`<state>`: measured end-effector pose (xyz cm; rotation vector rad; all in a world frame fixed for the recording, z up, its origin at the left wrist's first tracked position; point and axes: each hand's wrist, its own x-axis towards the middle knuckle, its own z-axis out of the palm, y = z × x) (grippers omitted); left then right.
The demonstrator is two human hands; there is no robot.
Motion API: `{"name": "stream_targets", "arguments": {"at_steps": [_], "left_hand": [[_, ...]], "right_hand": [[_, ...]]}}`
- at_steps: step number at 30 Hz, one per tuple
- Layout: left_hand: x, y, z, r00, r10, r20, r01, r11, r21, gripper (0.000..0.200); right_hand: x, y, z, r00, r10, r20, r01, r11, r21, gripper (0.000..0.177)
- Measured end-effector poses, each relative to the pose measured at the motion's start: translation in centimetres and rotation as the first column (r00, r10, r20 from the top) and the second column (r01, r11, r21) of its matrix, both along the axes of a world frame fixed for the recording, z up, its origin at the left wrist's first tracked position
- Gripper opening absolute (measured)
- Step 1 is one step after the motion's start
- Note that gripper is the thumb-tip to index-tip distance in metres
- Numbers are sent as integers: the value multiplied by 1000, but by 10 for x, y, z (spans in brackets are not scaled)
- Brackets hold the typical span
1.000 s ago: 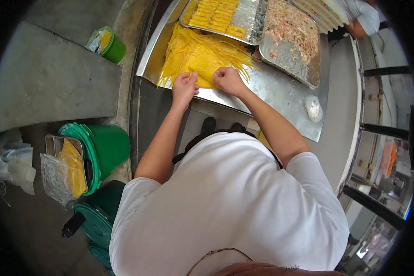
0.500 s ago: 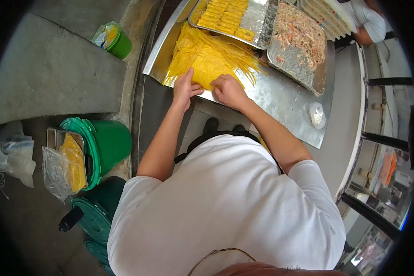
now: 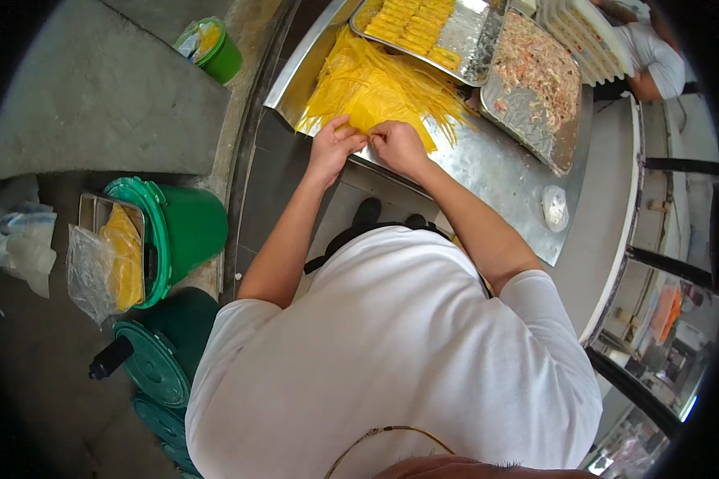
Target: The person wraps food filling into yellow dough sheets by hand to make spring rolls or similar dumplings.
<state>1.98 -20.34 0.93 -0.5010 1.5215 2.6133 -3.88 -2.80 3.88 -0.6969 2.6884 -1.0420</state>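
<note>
A pile of thin yellow sheets (image 3: 375, 100) with loose, stringy edges lies on the metal table (image 3: 495, 172). At its near edge my left hand (image 3: 333, 152) has its thumb over the top sheet and its fingers curled at the rim. My right hand (image 3: 402, 149) pinches the same edge just beside it, fingertips almost meeting the left ones. Behind the pile, a metal tray (image 3: 475, 36) holds rows of yellow rolls (image 3: 407, 28). To the right is a tray (image 3: 523, 120) of shredded, pinkish-white filling (image 3: 539, 76).
A tied clear bag (image 3: 554, 207) of white stuff sits on the table's right side. Stacked pale trays (image 3: 587, 40) stand at the back, near another person's sleeve (image 3: 651, 60). Green bins (image 3: 192, 231) and a small green bucket (image 3: 222, 60) are to the left.
My hands have come closer together at the sheet's near edge, the left moving right. The whole view has shifted slightly; the trays and bins stay put.
</note>
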Motion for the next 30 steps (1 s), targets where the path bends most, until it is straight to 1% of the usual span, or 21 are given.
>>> {"name": "stream_targets", "arguments": {"at_steps": [1,3,4,6,7,9,10,12,13,15,16,18,19,21,25,27,28,30], "left_hand": [[1,1,-2,1000,6,3,-6,1000,-1,60],[-1,5,-4,997,73,39,-67,990,-126,57],[-1,6,-4,996,76,38,-71,990,-125,57],[-3,8,-4,996,75,56,-60,972,-228,49],[-4,7,-4,996,76,54,-62,972,-228,49],[-6,7,-6,988,113,105,-87,971,-223,41],[-7,7,-7,988,113,102,-88,971,-222,41],[-7,6,-8,985,148,91,-120,958,-259,34],[-8,6,-8,985,147,91,-119,959,-258,34],[-10,6,-8,973,192,131,-169,971,-171,35],[-11,4,-7,973,190,132,-167,971,-170,35],[-13,-1,-4,977,127,168,-126,992,-17,36],[-12,-1,-1,977,129,168,-128,992,-16,36],[-12,0,-1,971,136,195,-114,986,-121,40],[-12,-4,-6,974,145,172,-130,987,-92,45],[-12,-3,-7,985,112,133,-100,990,-96,50],[-11,-2,-7,985,112,133,-100,991,-94,50],[-10,1,-11,1000,22,19,-17,976,-216,56]], "right_hand": [[-1,0,-2,1000,6,3,-6,1000,-1,19],[-3,-1,-4,998,-14,59,17,998,-61,18],[-3,0,-4,998,-10,58,14,998,-61,18],[-4,1,-2,996,22,89,-18,999,-48,17],[-4,0,-1,996,24,87,-19,999,-49,17],[-4,0,-1,992,6,124,-1,999,-39,17],[-4,-1,-4,993,6,122,-1,999,-38,17],[-4,-2,-7,990,-12,139,24,996,-83,16],[-4,-1,-8,990,-14,139,25,996,-82,16],[-4,0,-8,988,-19,156,32,996,-84,16],[-5,1,-8,988,-20,156,34,996,-83,16],[-5,2,-9,994,-5,112,15,996,-89,16],[-4,2,-9,994,-3,112,13,996,-88,16],[-4,3,-9,993,-5,118,14,997,-80,16],[-5,4,-16,995,5,101,4,996,-88,16],[-6,4,-16,979,9,206,23,988,-150,15],[-7,3,-15,979,9,206,22,989,-148,15],[-8,3,-15,960,-42,275,74,991,-109,18]]}}
